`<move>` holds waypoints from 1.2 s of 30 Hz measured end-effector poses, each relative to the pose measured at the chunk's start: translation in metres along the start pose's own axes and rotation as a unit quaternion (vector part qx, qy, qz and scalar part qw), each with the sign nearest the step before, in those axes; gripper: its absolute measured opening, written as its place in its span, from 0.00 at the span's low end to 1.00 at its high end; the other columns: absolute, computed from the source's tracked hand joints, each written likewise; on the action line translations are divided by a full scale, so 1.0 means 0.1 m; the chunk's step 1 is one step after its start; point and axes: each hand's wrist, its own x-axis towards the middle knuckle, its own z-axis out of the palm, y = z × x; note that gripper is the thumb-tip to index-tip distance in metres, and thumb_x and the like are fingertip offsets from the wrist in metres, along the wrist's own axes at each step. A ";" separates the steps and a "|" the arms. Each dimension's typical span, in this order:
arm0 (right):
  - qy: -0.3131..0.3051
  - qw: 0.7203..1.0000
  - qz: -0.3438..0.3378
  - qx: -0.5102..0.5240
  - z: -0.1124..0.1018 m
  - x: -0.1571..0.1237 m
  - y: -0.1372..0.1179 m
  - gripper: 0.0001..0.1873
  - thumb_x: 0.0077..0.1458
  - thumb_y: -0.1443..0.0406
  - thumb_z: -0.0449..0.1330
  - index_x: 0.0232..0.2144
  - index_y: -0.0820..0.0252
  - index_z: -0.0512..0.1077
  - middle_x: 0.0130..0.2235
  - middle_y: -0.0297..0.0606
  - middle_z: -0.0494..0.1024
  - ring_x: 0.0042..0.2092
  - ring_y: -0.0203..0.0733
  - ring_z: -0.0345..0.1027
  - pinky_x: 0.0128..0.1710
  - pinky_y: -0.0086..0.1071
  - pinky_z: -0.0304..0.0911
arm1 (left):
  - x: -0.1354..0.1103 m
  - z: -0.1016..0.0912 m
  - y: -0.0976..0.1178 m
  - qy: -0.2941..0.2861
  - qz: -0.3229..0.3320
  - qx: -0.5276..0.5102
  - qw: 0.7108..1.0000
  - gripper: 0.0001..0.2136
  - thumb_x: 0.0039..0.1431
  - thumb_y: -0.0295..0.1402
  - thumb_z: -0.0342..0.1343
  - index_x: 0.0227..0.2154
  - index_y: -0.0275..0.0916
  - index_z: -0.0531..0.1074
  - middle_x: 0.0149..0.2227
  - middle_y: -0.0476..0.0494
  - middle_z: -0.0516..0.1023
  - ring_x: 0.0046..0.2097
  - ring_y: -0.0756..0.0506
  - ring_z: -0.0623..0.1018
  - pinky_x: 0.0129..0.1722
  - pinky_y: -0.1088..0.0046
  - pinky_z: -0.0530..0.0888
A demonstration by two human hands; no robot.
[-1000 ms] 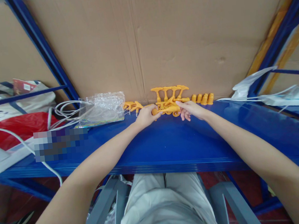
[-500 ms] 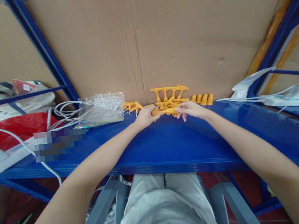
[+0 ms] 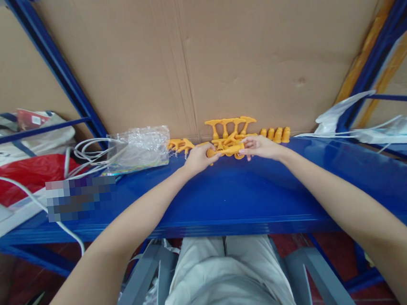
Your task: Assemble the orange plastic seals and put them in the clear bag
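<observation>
My left hand (image 3: 199, 158) is closed, thumb and fingers pinching the round end of an orange-yellow plastic piece (image 3: 230, 151) just above the blue tabletop. At the piece's other end, my right hand (image 3: 262, 147) has its fingertips closed on it. The piece looks rod-like; the fingers cover part of it. Right behind it lie more yellow plastic parts (image 3: 224, 143) in a jumble. Several T-shaped yellow parts (image 3: 231, 122) stand in a row at the back, and several short yellow cylinders (image 3: 275, 134) line up to the right. Branched yellow pieces (image 3: 180, 144) lie to the left.
Clear plastic packaging (image 3: 140, 146) lies left of the yellow parts, beside white cables (image 3: 88, 154) and a red bag (image 3: 29, 174). A cardboard wall (image 3: 236, 48) rises behind the blue table (image 3: 230, 202). Blue posts (image 3: 62, 70) frame it. White items (image 3: 392, 134) lie at right.
My right hand's fingers have curled in more at the yellow piece, and the piece appears turned, with its right end looking thicker. The left hand has hardly moved.
</observation>
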 end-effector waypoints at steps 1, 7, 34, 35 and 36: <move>-0.004 1.000 -0.005 -0.003 0.01 0.00 0.00 0.20 0.43 0.54 0.74 0.31 0.60 0.72 0.29 0.35 0.80 0.24 0.33 0.70 0.27 0.31 0.68 | 0.00 -0.01 0.00 0.000 0.003 -0.001 1.000 0.08 0.55 0.37 0.63 0.32 0.37 0.74 0.24 0.51 0.76 0.29 0.49 0.75 0.30 0.77 0.69; -0.010 0.999 0.042 -0.027 0.10 -0.02 -0.04 0.29 0.57 0.42 0.59 0.21 0.61 0.70 0.22 0.41 0.77 0.18 0.34 0.67 0.20 0.30 0.60 | -0.01 -0.03 0.04 0.007 0.021 -0.002 1.000 0.10 0.56 0.39 0.62 0.32 0.37 0.73 0.25 0.50 0.76 0.29 0.49 0.75 0.30 0.76 0.69; -0.045 0.998 0.024 -0.025 0.02 -0.08 -0.14 0.26 0.50 0.43 0.66 0.25 0.62 0.76 0.29 0.42 0.82 0.23 0.34 0.70 0.29 0.31 0.66 | -0.02 -0.05 0.07 -0.002 0.001 -0.009 1.000 0.10 0.57 0.40 0.61 0.32 0.38 0.73 0.24 0.50 0.77 0.30 0.48 0.76 0.32 0.76 0.70; -0.044 0.998 0.028 -0.022 0.02 -0.08 -0.13 0.27 0.50 0.43 0.66 0.24 0.63 0.76 0.29 0.43 0.82 0.23 0.34 0.70 0.29 0.32 0.66 | -0.02 -0.05 0.07 -0.003 -0.002 -0.009 1.000 0.10 0.57 0.40 0.61 0.32 0.38 0.73 0.24 0.50 0.77 0.30 0.48 0.76 0.32 0.75 0.70; -0.043 0.998 0.032 -0.018 0.03 -0.08 -0.13 0.28 0.50 0.43 0.66 0.24 0.63 0.76 0.28 0.43 0.82 0.22 0.34 0.70 0.28 0.32 0.66 | -0.02 -0.05 0.08 -0.004 -0.004 -0.009 1.000 0.10 0.57 0.40 0.61 0.32 0.38 0.73 0.24 0.50 0.77 0.29 0.48 0.76 0.32 0.75 0.70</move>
